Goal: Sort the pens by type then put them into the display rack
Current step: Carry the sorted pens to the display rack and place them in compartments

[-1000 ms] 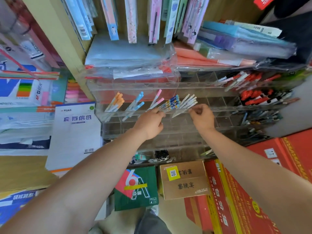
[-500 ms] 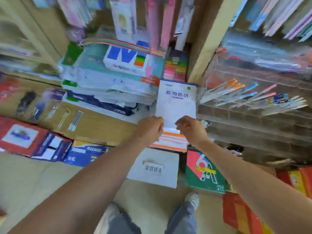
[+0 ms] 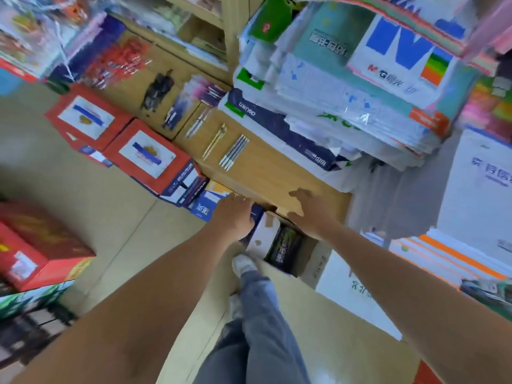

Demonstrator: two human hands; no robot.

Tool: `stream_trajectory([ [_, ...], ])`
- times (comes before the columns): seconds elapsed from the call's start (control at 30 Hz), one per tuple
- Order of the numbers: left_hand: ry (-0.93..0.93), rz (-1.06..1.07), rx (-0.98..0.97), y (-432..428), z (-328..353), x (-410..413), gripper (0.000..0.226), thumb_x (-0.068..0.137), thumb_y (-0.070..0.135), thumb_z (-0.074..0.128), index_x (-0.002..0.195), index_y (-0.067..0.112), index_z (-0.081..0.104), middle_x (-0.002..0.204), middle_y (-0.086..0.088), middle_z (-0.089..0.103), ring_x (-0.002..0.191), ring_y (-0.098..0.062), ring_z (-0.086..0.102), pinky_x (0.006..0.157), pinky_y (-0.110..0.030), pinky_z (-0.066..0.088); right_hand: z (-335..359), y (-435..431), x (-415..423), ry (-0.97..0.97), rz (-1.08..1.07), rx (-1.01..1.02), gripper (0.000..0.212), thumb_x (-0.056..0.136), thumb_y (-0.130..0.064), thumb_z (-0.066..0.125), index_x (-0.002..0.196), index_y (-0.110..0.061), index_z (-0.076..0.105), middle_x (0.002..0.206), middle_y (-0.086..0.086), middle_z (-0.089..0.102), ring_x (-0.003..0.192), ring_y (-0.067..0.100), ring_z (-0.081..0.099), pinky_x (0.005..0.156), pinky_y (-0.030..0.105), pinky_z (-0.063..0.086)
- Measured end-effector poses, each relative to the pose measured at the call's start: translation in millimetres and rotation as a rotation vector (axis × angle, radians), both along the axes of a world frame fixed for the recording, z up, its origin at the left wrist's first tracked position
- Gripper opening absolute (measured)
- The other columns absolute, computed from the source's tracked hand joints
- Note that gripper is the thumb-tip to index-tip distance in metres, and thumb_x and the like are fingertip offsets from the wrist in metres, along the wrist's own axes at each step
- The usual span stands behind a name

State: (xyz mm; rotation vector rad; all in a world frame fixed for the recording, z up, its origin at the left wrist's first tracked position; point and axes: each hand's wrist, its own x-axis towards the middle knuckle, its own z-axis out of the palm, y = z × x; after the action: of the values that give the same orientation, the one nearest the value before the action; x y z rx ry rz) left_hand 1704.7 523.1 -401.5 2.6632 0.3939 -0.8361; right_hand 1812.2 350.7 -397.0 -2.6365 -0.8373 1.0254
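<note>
Hovering at the front edge of the wooden shelf (image 3: 277, 173), the left hand (image 3: 235, 214) and right hand (image 3: 310, 210) both have their fingers spread loose and grasp nothing, though blur softens them. Pens lie in small groups on the shelf, well apart from the hands: white pens (image 3: 234, 152) nearest, cream pens (image 3: 214, 139) just beside them, and darker ones farther left, too blurred to tell apart. Stacked paper fills the shelf's right end, where a dark ream (image 3: 266, 120) reads "deli" and a white pack (image 3: 388, 76) is marked "M&G".
</note>
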Motion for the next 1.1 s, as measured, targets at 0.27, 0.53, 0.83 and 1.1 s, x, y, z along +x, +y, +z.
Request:
stream_trajectory([
  [0.27,0.113,0.088,-0.032,88,-87,30,0.055,0.099,0.029,0.043,0.148,0.014,0.023,0.155,-0.009,0.022,0.143,-0.031,0.018,0.109,-0.045,0.028,-95,85,41,0.095,0.076,-0.110,0.062,0.096,-0.028,0.051,0.150,-0.020,0.024,0.160,0.005,0.014,0.143,0.027,0.025,0.111,0.041,0.032],
  [0.53,0.164,0.058,-0.058,143,-154,66,0.059,0.099,0.031,0.044,0.150,0.014,0.019,0.159,-0.010,0.013,0.146,-0.030,0.012,0.114,-0.044,0.025,-157,131,63,0.134,0.069,-0.163,0.062,0.096,-0.024,0.051,0.151,-0.018,0.023,0.160,0.005,0.011,0.142,0.027,0.024,0.110,0.041,0.033],
  [0.83,0.079,0.057,-0.069,178,-177,85,0.032,0.095,0.018,0.046,0.125,0.008,0.048,0.131,-0.011,0.048,0.116,-0.030,0.051,0.083,-0.037,0.043,-180,165,69,0.051,-0.144,-0.210,0.044,0.096,-0.033,0.049,0.137,-0.017,0.045,0.139,0.007,0.040,0.119,0.028,0.049,0.086,0.037,0.046],
  [1.1,-0.166,0.204,0.026,225,-200,130,0.039,0.091,0.021,0.053,0.123,0.000,0.044,0.118,-0.017,0.049,0.101,-0.032,0.053,0.079,-0.039,0.045,-203,251,101,0.061,-0.576,-0.175,0.077,0.083,-0.064,0.057,0.131,-0.008,0.036,0.100,0.008,0.064,0.094,0.031,0.063,0.064,0.033,0.038],
])
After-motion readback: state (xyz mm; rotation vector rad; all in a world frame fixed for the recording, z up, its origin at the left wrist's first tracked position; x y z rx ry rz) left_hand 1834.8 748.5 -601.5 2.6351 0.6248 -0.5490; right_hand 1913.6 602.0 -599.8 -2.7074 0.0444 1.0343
